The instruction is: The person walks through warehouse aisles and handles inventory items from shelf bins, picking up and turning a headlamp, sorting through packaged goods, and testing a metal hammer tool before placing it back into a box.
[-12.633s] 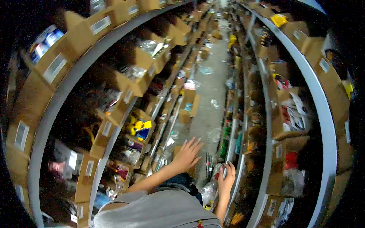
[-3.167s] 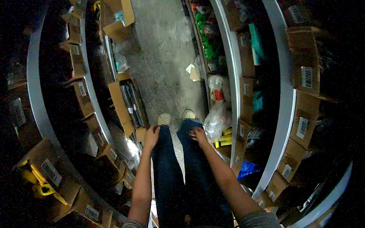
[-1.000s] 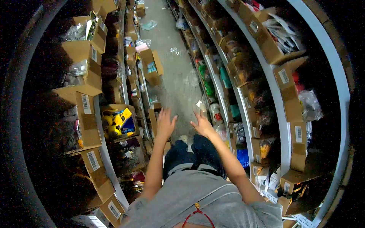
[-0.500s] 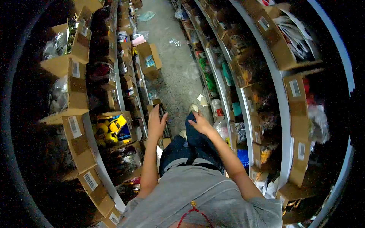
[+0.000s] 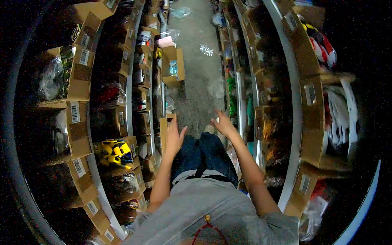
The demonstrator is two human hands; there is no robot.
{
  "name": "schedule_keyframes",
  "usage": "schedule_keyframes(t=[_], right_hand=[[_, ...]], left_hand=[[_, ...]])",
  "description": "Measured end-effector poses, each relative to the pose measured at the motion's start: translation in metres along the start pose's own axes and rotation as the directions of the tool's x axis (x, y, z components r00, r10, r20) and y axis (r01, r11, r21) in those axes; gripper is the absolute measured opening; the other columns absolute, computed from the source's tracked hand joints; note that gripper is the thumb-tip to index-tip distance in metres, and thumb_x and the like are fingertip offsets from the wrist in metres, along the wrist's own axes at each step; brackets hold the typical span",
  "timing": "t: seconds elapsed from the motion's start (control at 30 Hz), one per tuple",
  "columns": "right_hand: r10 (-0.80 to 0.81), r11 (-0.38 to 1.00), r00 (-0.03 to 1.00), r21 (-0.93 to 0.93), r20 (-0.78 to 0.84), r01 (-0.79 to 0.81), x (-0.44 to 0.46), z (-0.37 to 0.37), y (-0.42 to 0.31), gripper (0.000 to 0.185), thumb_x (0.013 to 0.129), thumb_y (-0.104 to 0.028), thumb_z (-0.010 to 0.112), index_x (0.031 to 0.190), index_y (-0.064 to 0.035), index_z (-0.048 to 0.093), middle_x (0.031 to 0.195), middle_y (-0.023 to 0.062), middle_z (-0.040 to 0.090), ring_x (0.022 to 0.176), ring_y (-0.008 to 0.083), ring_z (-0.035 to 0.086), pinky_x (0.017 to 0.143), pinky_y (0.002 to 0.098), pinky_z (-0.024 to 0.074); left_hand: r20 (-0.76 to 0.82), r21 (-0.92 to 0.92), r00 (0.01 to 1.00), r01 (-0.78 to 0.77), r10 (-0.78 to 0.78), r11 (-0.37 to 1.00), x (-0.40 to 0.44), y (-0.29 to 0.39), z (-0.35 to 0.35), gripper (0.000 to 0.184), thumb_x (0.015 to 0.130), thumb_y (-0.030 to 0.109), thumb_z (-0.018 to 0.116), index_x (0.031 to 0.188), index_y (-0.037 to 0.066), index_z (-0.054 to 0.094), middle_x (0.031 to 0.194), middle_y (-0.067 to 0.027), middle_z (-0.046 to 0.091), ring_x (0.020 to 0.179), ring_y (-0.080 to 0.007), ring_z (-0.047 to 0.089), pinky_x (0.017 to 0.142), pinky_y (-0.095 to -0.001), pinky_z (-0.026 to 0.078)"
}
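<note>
Both hands are held out in front of me over the aisle floor, with nothing in them. My left hand [image 5: 175, 138] has its fingers stretched forward and the thumb apart. It is nearest to a small cardboard box [image 5: 164, 131] at the foot of the left shelves. My right hand [image 5: 223, 123] is also open, thumb and fingers spread, above my foot and near the lower right shelves. Further up the aisle, an open cardboard box [image 5: 175, 65] with light blue packets [image 5: 173, 69] stands on the floor against the left shelves.
Shelves of labelled cardboard boxes line both sides. A box of yellow items [image 5: 116, 151] is at left; white bagged goods [image 5: 339, 114] fill one at right. Green items [image 5: 232, 96] sit low on the right. Plastic wrapping [image 5: 181, 12] and shiny scraps [image 5: 206, 50] litter the concrete floor [image 5: 198, 81].
The view has moved along the aisle and turned slightly, so the shelves and floor box shift. My hands stay open and apart; the right one has risen a little in view.
</note>
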State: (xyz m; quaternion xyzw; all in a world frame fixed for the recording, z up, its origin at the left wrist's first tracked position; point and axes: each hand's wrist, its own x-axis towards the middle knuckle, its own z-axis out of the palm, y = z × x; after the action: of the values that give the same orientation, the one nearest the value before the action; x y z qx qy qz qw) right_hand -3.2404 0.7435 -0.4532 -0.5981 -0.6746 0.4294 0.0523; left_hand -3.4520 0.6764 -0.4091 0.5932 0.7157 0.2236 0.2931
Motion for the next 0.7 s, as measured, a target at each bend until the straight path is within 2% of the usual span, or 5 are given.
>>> schedule_keyframes(t=[0.23,0.33,0.53,0.57,0.7], right_hand=[[-0.068,0.996,0.998,0.059,0.009,0.068,0.037,-0.003,-0.010,0.059,0.079,-0.031,0.052,0.124,-0.0003,0.031,0.124,0.0247,0.035,0.116,0.0362,0.034,0.096,0.0371,0.0276],[-0.093,0.989,0.996,0.114,-0.013,0.094,0.055,-0.001,-0.012,0.059,0.080,-0.031,0.052,0.124,0.0005,0.031,0.125,0.0235,0.035,0.117,0.0340,0.033,0.096,0.0364,0.0269],[0.050,0.996,0.999,0.073,0.018,-0.051,0.102,-0.047,-0.032,0.058,0.080,-0.031,0.052,0.125,-0.0012,0.031,0.127,0.0207,0.034,0.118,0.0327,0.033,0.096,0.0345,0.0283],[0.094,0.995,0.996,0.041,-0.007,-0.093,0.113,-0.051,-0.032,0.058,0.080,-0.031,0.051,0.125,-0.0014,0.030,0.127,0.0209,0.033,0.117,0.0328,0.033,0.096,0.0349,0.0286],[0.117,0.992,0.992,0.049,-0.053,-0.115,0.160,-0.076,-0.037,0.059,0.080,-0.032,0.051,0.125,-0.0009,0.030,0.127,0.0216,0.033,0.117,0.0331,0.033,0.095,0.0356,0.0288]], left_hand=[[0.004,0.031,1.000,0.022,-0.022,0.999,0.050,0.010,-0.002,0.063,0.079,0.024,0.055,0.128,-0.001,0.024,0.119,-0.0241,0.039,0.109,-0.0369,0.038,0.091,-0.0394,0.031],[-0.035,0.041,0.992,-0.120,0.121,0.992,0.080,-0.003,0.011,0.063,0.079,0.025,0.055,0.127,-0.001,0.024,0.117,-0.0242,0.041,0.106,-0.0369,0.040,0.090,-0.0395,0.033],[0.220,0.079,0.958,-0.207,0.185,0.975,0.165,-0.001,0.011,0.064,0.076,0.028,0.057,0.125,-0.001,0.027,0.111,-0.0220,0.046,0.102,-0.0345,0.044,0.084,-0.0406,0.038],[0.326,0.123,0.943,-0.115,0.069,0.986,0.179,-0.001,0.010,0.065,0.076,0.028,0.057,0.126,0.000,0.026,0.111,-0.0211,0.046,0.102,-0.0342,0.045,0.084,-0.0412,0.038],[0.316,0.103,0.945,-0.117,0.079,0.988,0.230,-0.013,0.005,0.065,0.076,0.028,0.056,0.126,0.001,0.025,0.112,-0.0204,0.046,0.102,-0.0347,0.044,0.083,-0.0419,0.038]])
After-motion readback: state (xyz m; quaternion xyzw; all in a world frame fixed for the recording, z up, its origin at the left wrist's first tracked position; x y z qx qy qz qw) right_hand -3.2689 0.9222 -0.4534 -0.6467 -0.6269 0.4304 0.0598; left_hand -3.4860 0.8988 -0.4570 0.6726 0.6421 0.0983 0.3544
